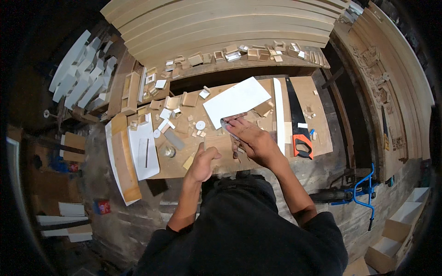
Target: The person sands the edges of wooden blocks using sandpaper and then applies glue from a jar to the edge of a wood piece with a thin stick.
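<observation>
My left hand (201,164) is closed just over the front of the worktable (216,146), and any small piece in its fingers is too unclear to name. To its right, my right hand (252,138) grips a curled, reddish-brown sheet, apparently sandpaper (234,118). That sheet touches the lower edge of a white rectangular board (241,97). Left of my hands lie a white disc (200,125), a grey flat strip (174,139) and a clear glass jar (169,151). Small wood offcuts are scattered between them.
An orange-handled handsaw (303,145) lies at the right beside a long white strip (279,112). Small wooden box-like pieces (195,59) line the back shelf below stacked boards (225,25). White panels (143,152) rest at the left. A blue-framed object (364,186) stands right.
</observation>
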Demonstrator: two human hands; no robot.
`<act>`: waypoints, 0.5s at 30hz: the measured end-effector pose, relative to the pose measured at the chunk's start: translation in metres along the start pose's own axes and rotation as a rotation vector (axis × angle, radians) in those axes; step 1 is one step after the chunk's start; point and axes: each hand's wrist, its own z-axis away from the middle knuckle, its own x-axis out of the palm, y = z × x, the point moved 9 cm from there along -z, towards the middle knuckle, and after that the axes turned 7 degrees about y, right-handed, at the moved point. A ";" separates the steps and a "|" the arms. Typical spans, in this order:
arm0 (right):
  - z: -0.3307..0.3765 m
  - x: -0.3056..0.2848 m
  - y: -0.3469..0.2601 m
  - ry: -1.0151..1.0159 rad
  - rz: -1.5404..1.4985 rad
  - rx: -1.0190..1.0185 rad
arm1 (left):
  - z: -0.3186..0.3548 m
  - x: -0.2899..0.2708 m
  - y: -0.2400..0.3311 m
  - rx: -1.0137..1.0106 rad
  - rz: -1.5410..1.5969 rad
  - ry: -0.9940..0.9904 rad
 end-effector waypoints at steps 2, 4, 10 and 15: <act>0.002 0.002 -0.011 -0.018 -0.048 -0.089 | 0.003 -0.004 -0.001 0.048 -0.048 0.117; -0.003 -0.001 -0.034 -0.051 -0.200 -0.199 | -0.003 -0.011 -0.008 0.068 0.038 0.130; -0.016 -0.019 0.002 0.060 -0.029 0.053 | -0.001 0.009 0.026 0.107 -0.213 0.128; -0.011 0.007 -0.018 0.029 -0.250 0.052 | 0.003 0.010 0.038 0.237 -0.412 0.068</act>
